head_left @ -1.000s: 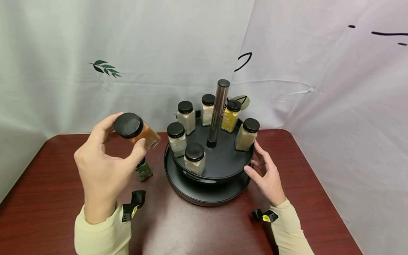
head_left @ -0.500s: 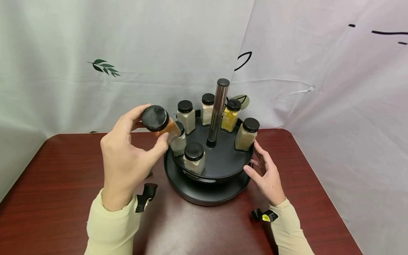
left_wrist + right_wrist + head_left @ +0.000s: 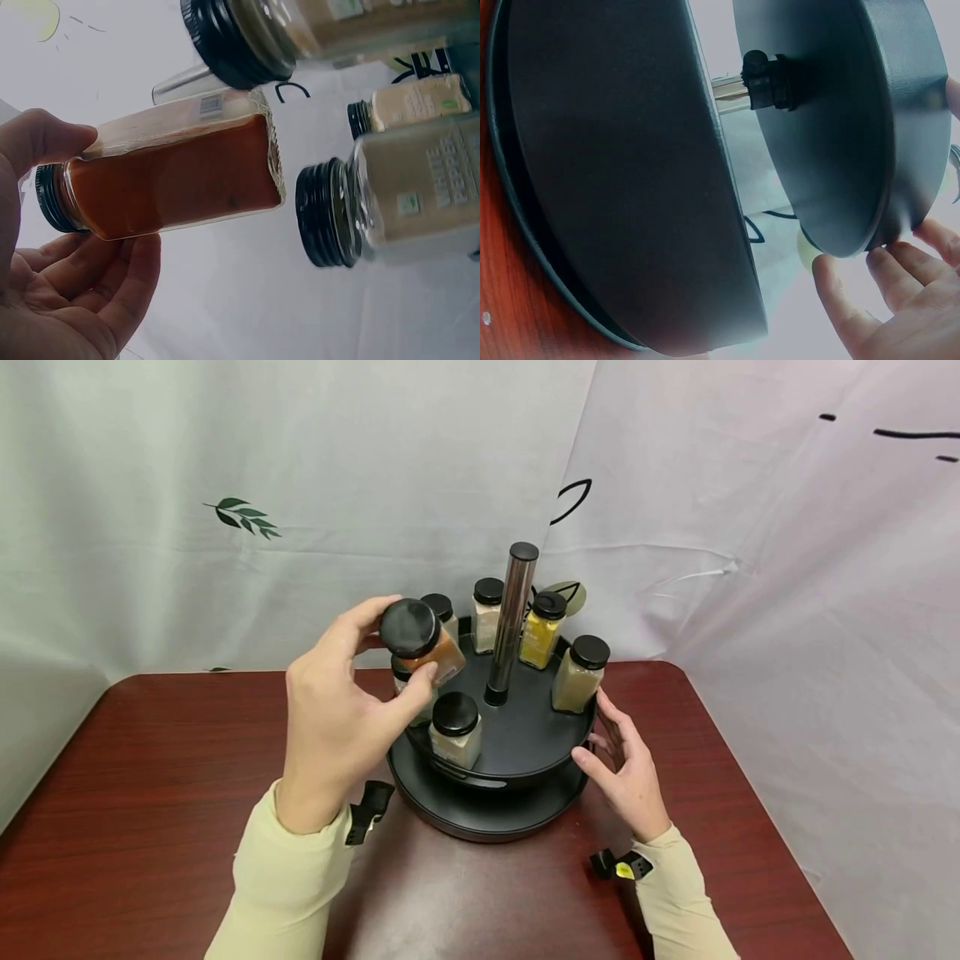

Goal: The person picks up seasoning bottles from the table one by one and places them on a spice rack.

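Observation:
My left hand (image 3: 337, 718) pinches a spice jar (image 3: 180, 169) of orange-red powder between thumb and fingers, near its black lid. The jar is tilted and overlaps the left side of the black two-tier turntable's upper tray (image 3: 517, 743) in the head view, hiding parts of two jars behind it. My right hand (image 3: 626, 777) touches the upper tray's outer wall at the right, fingers and thumb spread along it. In the right wrist view, fingertips (image 3: 881, 255) rest at that wall (image 3: 919, 127).
Around the upper tray stand several black-lidded jars, including a pale one (image 3: 456, 743) in front, a yellow one (image 3: 540, 639) and a tan one (image 3: 576, 685). A tall post (image 3: 513, 618) rises from its middle. The lower tray (image 3: 487, 821) sits on the red-brown table (image 3: 150, 793).
My left hand has carried the orange-red jar rightward from the table's left side to the upper tray. A small green jar on the table is now hidden. My right hand stays put.

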{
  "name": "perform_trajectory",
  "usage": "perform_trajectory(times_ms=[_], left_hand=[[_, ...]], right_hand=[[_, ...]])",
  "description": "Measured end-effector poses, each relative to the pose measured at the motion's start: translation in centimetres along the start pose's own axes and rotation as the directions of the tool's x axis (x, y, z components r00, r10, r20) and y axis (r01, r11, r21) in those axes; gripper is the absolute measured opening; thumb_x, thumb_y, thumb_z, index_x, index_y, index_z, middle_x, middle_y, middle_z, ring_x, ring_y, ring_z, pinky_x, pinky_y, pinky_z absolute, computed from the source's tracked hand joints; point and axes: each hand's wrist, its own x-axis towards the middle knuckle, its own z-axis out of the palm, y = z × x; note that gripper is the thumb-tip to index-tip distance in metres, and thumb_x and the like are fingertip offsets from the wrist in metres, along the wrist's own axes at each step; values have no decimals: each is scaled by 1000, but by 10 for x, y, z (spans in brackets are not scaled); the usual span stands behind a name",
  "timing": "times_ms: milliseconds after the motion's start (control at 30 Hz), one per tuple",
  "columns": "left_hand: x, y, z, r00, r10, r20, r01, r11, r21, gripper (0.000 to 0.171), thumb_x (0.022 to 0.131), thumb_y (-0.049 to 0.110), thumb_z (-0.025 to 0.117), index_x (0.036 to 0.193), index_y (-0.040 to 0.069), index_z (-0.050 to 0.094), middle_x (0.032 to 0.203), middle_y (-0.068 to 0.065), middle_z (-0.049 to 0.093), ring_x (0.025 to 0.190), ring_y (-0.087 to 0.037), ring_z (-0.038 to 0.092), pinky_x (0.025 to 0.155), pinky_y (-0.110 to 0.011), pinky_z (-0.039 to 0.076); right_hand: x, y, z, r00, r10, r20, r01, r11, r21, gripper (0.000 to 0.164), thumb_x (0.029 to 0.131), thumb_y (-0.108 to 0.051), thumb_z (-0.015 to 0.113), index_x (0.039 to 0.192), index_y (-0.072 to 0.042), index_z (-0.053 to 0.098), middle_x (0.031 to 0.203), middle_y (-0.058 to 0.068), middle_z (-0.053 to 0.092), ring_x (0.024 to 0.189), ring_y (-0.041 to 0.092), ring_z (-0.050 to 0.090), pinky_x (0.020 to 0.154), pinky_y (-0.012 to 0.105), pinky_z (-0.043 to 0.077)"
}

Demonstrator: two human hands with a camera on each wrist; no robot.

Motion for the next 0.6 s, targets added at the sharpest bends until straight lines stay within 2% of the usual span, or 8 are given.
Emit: perform_trajectory(times_ms=[233,333,467,600], left_hand=[[0,2,9,999,10,46,-12,1000,26,52,75,9,81,124,1,65,107,-5,71,90,-16,68,58,-19,40],[0,3,14,996,47,71,-49,998,27,53,75,9,82,125,-2,64,107,-9,71,89,-17,66,64,-25,47],[0,5,20,990,89,106,-92,995,26,54,76,9,81,125,-4,62,109,-13,70,91,-18,66,81,-34,54],[-2,6,24,985,94,147,-99,995,27,53,77,8,81,125,-4,62,109,-13,69,91,-19,65,82,-34,54]], right_hand=[[1,-1,0,1000,-1,4,1,1000,-5,74,91,9,64,157,-10,33,164,5,29,148,17,31,107,23,41],[1,-1,0,1000,-5,-3,5,1000,-1,75,91,10,64,157,-11,34,163,5,29,148,18,32,106,23,41],[0,0,0,1000,-4,-5,4,1000,-5,75,91,10,64,157,-10,34,163,5,29,148,19,32,106,23,41],[0,0,-1,1000,5,6,-5,1000,-15,74,92,8,64,157,-9,33,164,5,28,148,18,31,106,23,41]])
